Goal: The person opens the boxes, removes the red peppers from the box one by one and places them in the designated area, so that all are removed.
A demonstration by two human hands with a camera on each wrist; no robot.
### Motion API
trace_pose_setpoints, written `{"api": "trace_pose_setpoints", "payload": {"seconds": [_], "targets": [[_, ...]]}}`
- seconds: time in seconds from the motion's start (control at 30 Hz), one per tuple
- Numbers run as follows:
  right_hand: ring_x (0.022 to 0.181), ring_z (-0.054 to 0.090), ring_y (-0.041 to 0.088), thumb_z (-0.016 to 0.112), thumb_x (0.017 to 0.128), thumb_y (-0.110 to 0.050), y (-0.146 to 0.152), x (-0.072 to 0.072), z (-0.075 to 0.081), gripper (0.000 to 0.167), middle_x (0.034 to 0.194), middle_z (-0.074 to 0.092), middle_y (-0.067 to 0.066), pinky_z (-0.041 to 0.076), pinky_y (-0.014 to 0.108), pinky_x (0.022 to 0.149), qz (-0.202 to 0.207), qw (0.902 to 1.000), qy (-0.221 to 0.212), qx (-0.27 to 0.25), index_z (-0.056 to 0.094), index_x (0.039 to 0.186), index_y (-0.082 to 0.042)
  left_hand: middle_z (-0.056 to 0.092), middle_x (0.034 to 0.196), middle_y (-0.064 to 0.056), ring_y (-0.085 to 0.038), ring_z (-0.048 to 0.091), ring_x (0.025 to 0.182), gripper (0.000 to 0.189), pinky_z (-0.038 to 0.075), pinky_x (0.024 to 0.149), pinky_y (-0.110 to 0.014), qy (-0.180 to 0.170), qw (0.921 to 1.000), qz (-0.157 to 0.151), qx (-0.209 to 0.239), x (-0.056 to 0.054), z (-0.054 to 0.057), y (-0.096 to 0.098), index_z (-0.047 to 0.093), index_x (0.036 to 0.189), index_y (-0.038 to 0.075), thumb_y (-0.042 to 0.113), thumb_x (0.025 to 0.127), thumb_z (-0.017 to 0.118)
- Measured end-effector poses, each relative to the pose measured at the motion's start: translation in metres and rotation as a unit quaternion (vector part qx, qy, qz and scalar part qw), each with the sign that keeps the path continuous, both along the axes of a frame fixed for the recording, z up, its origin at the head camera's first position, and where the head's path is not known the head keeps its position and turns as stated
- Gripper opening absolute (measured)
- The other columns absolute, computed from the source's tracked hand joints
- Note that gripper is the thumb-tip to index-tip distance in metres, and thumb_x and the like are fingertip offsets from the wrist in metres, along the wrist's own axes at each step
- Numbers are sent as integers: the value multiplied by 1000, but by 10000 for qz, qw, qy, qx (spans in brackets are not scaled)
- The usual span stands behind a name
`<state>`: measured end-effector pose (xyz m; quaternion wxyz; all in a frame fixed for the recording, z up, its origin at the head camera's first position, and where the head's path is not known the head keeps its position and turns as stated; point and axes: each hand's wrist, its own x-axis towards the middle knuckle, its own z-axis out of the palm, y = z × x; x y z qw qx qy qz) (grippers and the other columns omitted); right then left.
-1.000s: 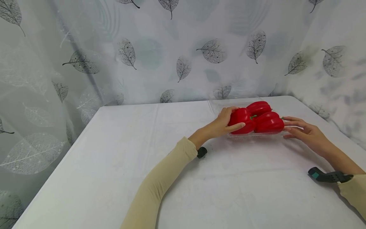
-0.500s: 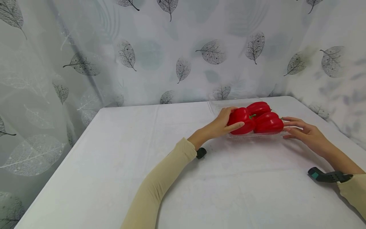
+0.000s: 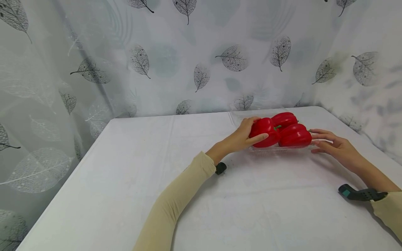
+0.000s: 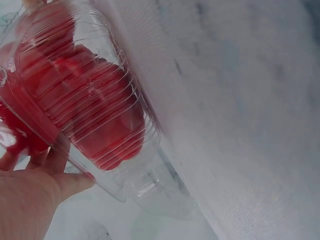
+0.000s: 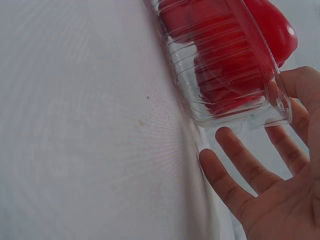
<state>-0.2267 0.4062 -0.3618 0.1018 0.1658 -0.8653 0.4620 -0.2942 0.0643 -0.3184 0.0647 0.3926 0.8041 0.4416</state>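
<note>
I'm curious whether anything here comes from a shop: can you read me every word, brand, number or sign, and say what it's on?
There is no readable text in any view.
Red peppers: no stickers or lettering visible.
Clear container: ridges, no readable marking.
Dark wristband: teal patch, too small to tell if it bears lettering.
Backdrop: printed leaves, no words.

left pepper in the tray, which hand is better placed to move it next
Likely the left hand: it holds that pepper, thumb across its front. The right hand, fingers spread, is at the other end of the tray, another pepper between.
</note>
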Motion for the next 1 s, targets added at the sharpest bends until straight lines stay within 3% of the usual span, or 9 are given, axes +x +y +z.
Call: {"api": "trace_pose_setpoints", "payload": {"seconds": [0.4, 1.0], "targets": [[101, 63, -4, 50, 97, 5, 1, 0, 0, 36, 138, 42, -17, 56, 18, 71, 148, 9999, 49, -57, 54, 133, 1, 35, 142, -8, -13, 39, 124, 67, 51, 82, -18, 195, 9996, 74, 187, 0, 1, -1, 26, 147, 11, 28, 95, 63], [100, 63, -5, 51, 99, 0, 0, 1, 2, 33, 137, 42, -17, 56, 19, 72, 166, 9999, 40, 10, 53, 132, 2, 36, 143, -6, -14, 39, 125, 68, 51, 82, -18, 214, 9993, 258, 141, 3, 3, -2, 27, 147, 15, 31, 93, 65]]}}
